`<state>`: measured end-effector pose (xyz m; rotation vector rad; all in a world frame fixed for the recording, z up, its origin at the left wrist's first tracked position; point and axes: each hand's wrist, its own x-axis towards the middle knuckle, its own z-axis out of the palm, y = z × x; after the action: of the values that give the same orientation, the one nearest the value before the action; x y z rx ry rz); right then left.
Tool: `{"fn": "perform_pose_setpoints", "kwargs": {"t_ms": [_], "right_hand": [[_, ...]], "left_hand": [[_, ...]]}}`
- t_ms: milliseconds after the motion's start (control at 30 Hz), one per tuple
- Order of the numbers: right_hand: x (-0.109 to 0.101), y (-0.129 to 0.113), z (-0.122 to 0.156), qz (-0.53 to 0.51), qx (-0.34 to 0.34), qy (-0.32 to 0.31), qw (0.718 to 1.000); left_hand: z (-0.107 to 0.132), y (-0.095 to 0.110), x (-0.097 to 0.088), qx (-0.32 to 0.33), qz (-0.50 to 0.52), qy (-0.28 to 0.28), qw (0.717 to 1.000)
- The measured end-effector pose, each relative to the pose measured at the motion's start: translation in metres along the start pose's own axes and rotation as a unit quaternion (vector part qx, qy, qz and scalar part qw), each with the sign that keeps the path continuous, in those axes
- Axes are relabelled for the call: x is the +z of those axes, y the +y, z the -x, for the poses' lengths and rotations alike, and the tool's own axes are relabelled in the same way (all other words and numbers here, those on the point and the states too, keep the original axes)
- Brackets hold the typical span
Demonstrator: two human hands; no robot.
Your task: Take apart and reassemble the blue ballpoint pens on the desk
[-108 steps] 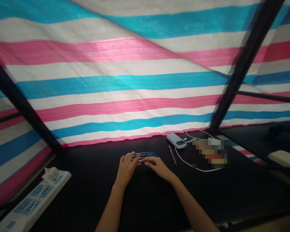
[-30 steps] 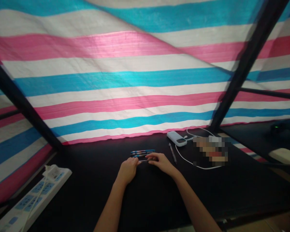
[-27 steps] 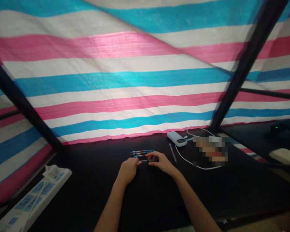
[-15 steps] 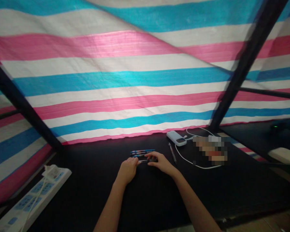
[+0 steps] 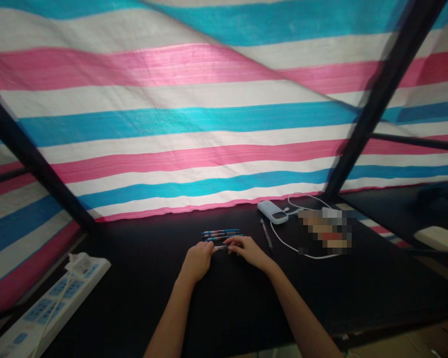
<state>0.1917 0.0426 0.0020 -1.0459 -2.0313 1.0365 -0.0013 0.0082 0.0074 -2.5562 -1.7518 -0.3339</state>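
Close to the black tabletop, a pen (image 5: 220,247) lies crosswise between my two hands. My left hand (image 5: 198,259) has its fingers closed on the pen's left end. At the other end, the thumb and fingers of my right hand (image 5: 246,248) pinch the pen, and they hide its tip. Just beyond my fingers several blue-and-white pens (image 5: 220,232) lie side by side, roughly parallel to the held one. To the right of my right hand a single slim pen (image 5: 266,234) lies apart at a slant.
A white power bank (image 5: 272,212) with a white cable (image 5: 283,246) sits at the back right, beside a pixelated patch. At the left edge lies a white power strip (image 5: 56,303) with a plug in it. Black posts (image 5: 381,109) stand before a striped sheet (image 5: 194,119).
My right fingers have closed in a little around the pen's right end. My left hand has hardly moved, and the pens behind stay put.
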Motion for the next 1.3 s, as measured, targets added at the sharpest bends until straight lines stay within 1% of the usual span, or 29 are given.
{"fn": "perform_pose_setpoints", "kwargs": {"t_ms": [33, 100, 200, 333, 433, 533, 633, 700, 833, 967, 1033, 1133, 1200, 1300], "right_hand": [[0.0, 0.0, 0.0, 0.012, 0.001, -0.004, 1.0], [-0.002, 0.002, -0.001, 0.053, 0.008, 0.014, 0.998], [-0.008, 0.003, -0.001, 0.109, 0.034, 0.073, 0.991], [-0.016, 0.005, -0.001, 0.155, 0.057, 0.162, 0.973], [-0.018, 0.005, -0.001, 0.163, 0.056, 0.198, 0.965], [-0.016, 0.004, -0.002, 0.146, 0.029, 0.182, 0.972], [-0.013, 0.001, -0.002, 0.133, 0.001, 0.151, 0.98], [-0.011, 0.0, -0.002, 0.13, -0.005, 0.141, 0.981], [-0.011, -0.003, -0.001, 0.127, -0.007, 0.134, 0.983], [-0.007, -0.005, 0.0, 0.126, -0.02, 0.112, 0.985], [-0.003, -0.007, 0.0, 0.105, -0.038, 0.093, 0.989], [0.002, -0.008, -0.001, 0.042, -0.064, 0.068, 0.995], [0.004, -0.008, -0.001, 0.015, -0.075, 0.072, 0.994], [0.003, -0.006, -0.001, 0.022, -0.077, 0.098, 0.992]], "left_hand": [[0.0, 0.0, -0.001, -0.003, -0.001, -0.003, 1.0], [0.0, 0.001, -0.002, -0.015, -0.001, -0.007, 1.0], [0.0, -0.001, -0.005, -0.049, -0.001, 0.003, 0.999], [0.001, -0.008, -0.007, -0.108, 0.001, 0.037, 0.993], [0.002, -0.01, -0.008, -0.122, 0.012, 0.054, 0.991], [0.002, -0.008, -0.007, -0.111, 0.033, 0.045, 0.992], [0.001, -0.004, -0.006, -0.081, 0.051, 0.034, 0.995], [0.001, -0.003, -0.006, -0.067, 0.054, 0.033, 0.996], [0.001, -0.004, -0.004, -0.061, 0.051, 0.043, 0.996], [0.001, -0.003, -0.002, -0.046, 0.064, 0.044, 0.996], [0.001, -0.002, -0.002, -0.035, 0.077, 0.033, 0.996], [0.001, -0.001, -0.001, -0.025, 0.079, 0.017, 0.996], [0.001, -0.001, -0.001, -0.021, 0.076, 0.022, 0.997], [0.001, -0.002, 0.0, -0.014, 0.075, 0.033, 0.997]]}}
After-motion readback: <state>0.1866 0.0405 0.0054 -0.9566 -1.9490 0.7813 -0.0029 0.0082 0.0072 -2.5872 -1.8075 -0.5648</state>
